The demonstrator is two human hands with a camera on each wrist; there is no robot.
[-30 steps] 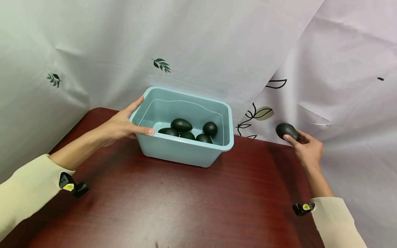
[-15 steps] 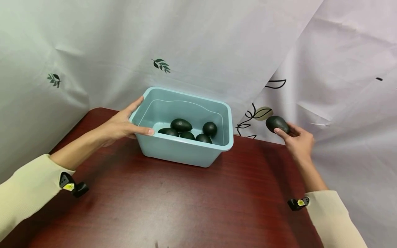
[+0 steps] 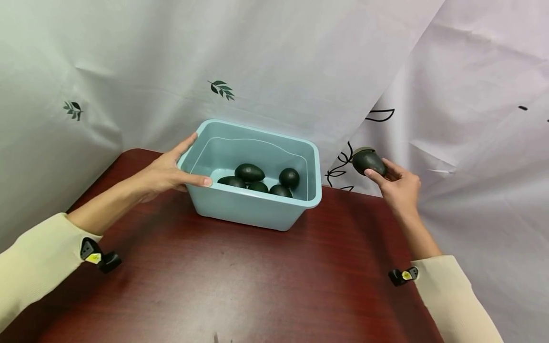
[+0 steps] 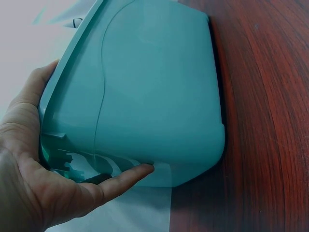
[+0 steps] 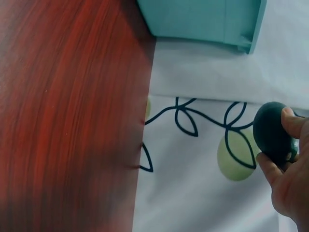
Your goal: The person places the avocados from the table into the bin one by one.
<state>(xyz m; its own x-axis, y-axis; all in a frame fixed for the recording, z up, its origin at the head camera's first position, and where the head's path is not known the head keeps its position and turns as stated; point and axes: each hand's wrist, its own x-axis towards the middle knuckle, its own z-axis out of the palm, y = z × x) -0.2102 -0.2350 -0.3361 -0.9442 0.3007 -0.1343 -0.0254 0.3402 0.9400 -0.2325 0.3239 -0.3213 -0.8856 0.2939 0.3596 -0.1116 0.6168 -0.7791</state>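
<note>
A light blue plastic bin (image 3: pixel 253 209) stands at the back of the table with several dark green avocados (image 3: pixel 249 172) on its floor. My left hand (image 3: pixel 165 174) grips the bin's left end, thumb on the front rim and fingers around the corner; in the left wrist view a finger (image 4: pixel 128 179) reaches along the outer wall. To the right of the bin, my right hand (image 3: pixel 401 188) holds another avocado (image 3: pixel 369 162) above the table between thumb and fingers. In the right wrist view, that avocado (image 5: pixel 271 130) is at the right edge, apart from the bin.
The dark red wooden table (image 3: pixel 240 286) stretches toward me in front of the bin. A white cloth (image 3: pixel 274 62) printed with leaves hangs right behind the bin and along the table's back and sides.
My right hand has moved left and slightly up with the avocado, closer to the bin. The left hand and the bin have stayed in place.
</note>
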